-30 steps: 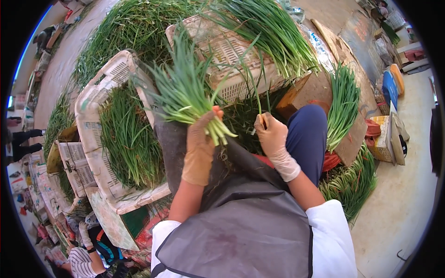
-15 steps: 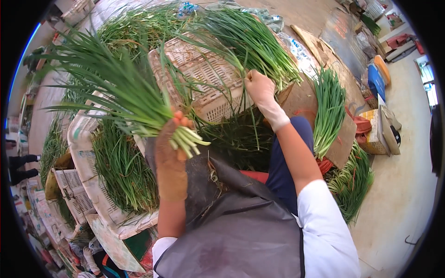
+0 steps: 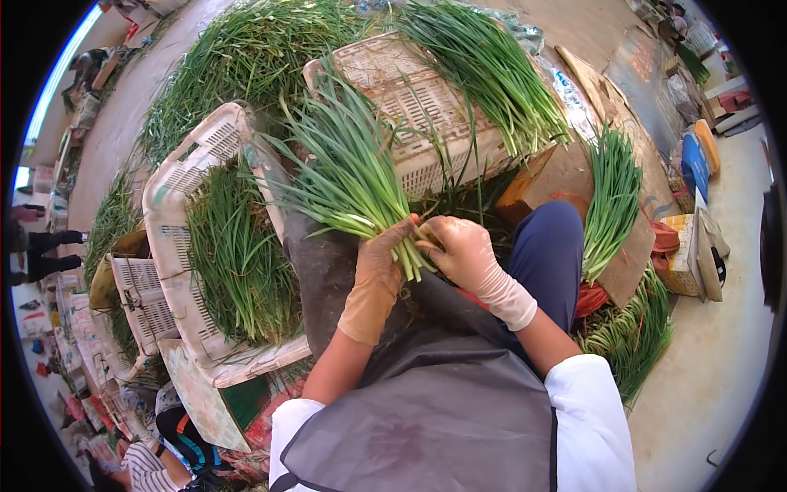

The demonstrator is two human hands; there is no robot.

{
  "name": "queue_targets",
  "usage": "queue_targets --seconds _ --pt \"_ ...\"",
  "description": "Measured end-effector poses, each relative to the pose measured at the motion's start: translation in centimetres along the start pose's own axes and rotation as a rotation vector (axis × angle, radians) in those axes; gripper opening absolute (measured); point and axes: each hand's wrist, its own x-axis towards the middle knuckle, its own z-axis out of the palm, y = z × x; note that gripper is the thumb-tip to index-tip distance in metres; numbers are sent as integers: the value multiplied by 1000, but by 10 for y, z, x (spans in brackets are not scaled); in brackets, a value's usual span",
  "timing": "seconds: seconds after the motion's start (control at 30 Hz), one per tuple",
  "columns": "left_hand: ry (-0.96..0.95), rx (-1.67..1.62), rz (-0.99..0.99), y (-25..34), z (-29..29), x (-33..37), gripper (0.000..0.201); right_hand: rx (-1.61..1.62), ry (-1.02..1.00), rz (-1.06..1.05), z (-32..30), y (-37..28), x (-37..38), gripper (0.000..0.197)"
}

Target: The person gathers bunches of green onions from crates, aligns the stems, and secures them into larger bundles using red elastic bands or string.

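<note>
My left hand [image 3: 384,252], in a soiled tan glove, is closed round a bunch of chives [image 3: 354,176]. The leaves fan out up and to the left over my lap, and the pale cut ends poke out below the fist. My right hand [image 3: 461,250], in a pale thin glove, meets the bunch from the right. Its thumb and fingers pinch at the stalks just beside my left fingertips; exactly how many stalks they grip is hidden. A dark apron [image 3: 426,394] covers my lap beneath both hands.
An upturned pale crate [image 3: 426,94] stands ahead, with a pile of chives [image 3: 492,74] on it. Left is a white crate [image 3: 176,271] full of loose greens [image 3: 242,254]. A sorted bunch [image 3: 611,205] lies on cardboard to the right, above tied bundles [image 3: 631,328]. A larger heap [image 3: 246,61] lies beyond.
My left hand has brought the bunch rightward to the middle of my lap. My right hand has come down from the crate to the stalks. The view has shifted somewhat.
</note>
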Motion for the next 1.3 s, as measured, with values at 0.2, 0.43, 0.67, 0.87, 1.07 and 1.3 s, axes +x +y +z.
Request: queue_targets --seconds 0.2,0.43,0.67,0.87,1.07,1.3 --pt "-60 71 -38 6 -6 -13 31 1076 58 573 22 8 21 22" --pt "6 -42 43 -9 1 -7 26 564 420 363 49 -7 20 8" --pt "108 -85 122 45 -6 -16 22 1459 116 399 -28 1 -2 14" --pt "25 163 129 88 -14 -60 36 -151 30 149 -31 25 13 56" --pt "-306 211 69 92 -38 -98 50 738 -322 177 9 -11 101 72" --pt "-84 16 355 120 -78 -161 54 1082 389 476 -89 37 115 33"
